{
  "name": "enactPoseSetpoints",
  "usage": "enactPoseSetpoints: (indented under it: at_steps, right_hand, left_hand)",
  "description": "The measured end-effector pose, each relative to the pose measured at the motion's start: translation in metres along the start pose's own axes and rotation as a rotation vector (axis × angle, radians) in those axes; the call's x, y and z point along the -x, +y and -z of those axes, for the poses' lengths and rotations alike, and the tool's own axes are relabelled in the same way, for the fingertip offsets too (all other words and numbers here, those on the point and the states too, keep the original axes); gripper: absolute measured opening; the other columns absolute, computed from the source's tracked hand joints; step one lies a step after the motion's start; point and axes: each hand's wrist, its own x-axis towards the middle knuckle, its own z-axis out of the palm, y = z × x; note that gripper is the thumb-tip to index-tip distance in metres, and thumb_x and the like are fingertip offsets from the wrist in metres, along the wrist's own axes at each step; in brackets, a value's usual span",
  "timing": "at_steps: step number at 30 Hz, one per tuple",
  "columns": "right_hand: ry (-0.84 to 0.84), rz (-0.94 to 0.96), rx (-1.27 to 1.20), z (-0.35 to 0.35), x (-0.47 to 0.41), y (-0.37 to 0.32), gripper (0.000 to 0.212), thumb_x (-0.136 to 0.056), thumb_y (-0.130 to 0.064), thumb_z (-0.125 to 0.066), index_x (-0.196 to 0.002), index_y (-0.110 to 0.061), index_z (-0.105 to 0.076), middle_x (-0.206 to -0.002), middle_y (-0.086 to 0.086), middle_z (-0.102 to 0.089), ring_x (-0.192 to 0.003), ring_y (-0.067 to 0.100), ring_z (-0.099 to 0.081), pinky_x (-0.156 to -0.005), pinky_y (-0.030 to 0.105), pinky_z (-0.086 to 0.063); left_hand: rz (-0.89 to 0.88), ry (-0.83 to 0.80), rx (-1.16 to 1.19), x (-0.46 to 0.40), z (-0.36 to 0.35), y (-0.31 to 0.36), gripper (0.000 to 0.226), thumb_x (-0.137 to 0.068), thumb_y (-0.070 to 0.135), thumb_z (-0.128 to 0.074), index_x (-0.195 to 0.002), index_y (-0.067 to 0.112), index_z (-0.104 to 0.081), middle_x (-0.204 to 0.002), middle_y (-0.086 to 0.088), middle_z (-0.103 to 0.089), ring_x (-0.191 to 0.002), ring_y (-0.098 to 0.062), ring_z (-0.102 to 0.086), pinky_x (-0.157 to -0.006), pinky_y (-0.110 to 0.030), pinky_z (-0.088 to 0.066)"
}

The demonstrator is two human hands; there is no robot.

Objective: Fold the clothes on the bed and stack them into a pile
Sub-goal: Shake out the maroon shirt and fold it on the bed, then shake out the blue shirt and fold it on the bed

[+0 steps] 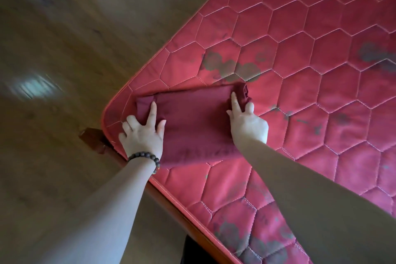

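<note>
A dark red folded garment (192, 120) lies flat near the corner of the red quilted mattress (300, 53). My left hand (143, 133), with a bead bracelet at the wrist, presses on the garment's left end, its index finger straight. At the garment's right end rests my right hand (247, 123), index finger stretched onto the bunched cloth there. Neither hand grips the cloth. No other clothes are in view.
The mattress has a hexagon stitch pattern with dark stains (231, 66). Its corner sits on a wooden bed frame (94, 137). A brown wooden floor (64, 49) fills the left side. A dark object (192, 248) shows below the bed edge.
</note>
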Motion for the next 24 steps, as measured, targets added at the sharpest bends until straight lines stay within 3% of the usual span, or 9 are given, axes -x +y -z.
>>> enactPoseSetpoints:
  at_steps: [2,5,10,20,24]
  right_hand:
    - [0.003,-0.027,-0.03,0.011,0.006,0.005,0.058,-0.099,-0.057,-0.027,-0.151,-0.045,-0.005,-0.138,0.011,-0.034,-0.107,0.031,-0.049,-0.082,0.041,-0.041]
    - [0.019,-0.012,-0.097,0.027,0.027,0.021,0.065,-0.095,-0.064,-0.028,-0.151,-0.046,0.001,-0.151,0.01,-0.022,-0.129,0.031,-0.035,-0.101,0.042,-0.034]
    - [0.054,-0.067,-0.282,0.054,0.08,0.09,0.065,-0.097,-0.057,-0.033,-0.15,-0.047,0.002,-0.155,0.007,-0.018,-0.133,0.03,-0.032,-0.104,0.044,-0.032]
    - [0.119,-0.448,-0.365,0.07,0.211,0.334,0.063,-0.098,-0.042,-0.043,-0.153,-0.038,-0.012,-0.154,0.01,-0.021,-0.134,0.031,-0.03,-0.106,0.045,-0.03]
    - [0.202,-0.601,-0.3,0.064,0.27,0.432,0.066,-0.095,-0.043,-0.049,-0.153,-0.033,-0.02,-0.159,0.012,-0.019,-0.145,0.029,-0.017,-0.114,0.046,-0.021]
  left_hand:
    - [-0.023,-0.019,-0.075,-0.001,0.007,0.001,0.058,-0.095,0.062,-0.027,-0.15,0.047,-0.013,-0.15,-0.015,-0.016,-0.136,-0.034,-0.022,-0.106,-0.055,-0.03]
    - [-0.134,-0.032,-0.068,0.011,0.022,0.012,0.06,-0.096,0.055,-0.039,-0.151,0.042,-0.019,-0.16,-0.011,0.002,-0.148,-0.032,0.002,-0.116,-0.058,-0.013]
    - [-0.349,0.029,0.009,0.073,0.044,0.078,0.063,-0.094,0.034,-0.055,-0.151,0.034,-0.028,-0.162,-0.011,0.001,-0.149,-0.031,0.006,-0.116,-0.059,-0.004]
    - [-0.87,-0.134,0.09,0.27,0.028,0.286,0.063,-0.097,0.033,-0.046,-0.153,0.032,-0.018,-0.163,-0.006,0.006,-0.15,-0.025,0.009,-0.121,-0.049,-0.005]
    - [-1.057,-0.216,0.052,0.353,0.004,0.358,0.064,-0.098,0.035,-0.045,-0.154,0.033,-0.013,-0.162,-0.003,0.011,-0.149,-0.023,0.014,-0.119,-0.047,-0.007]
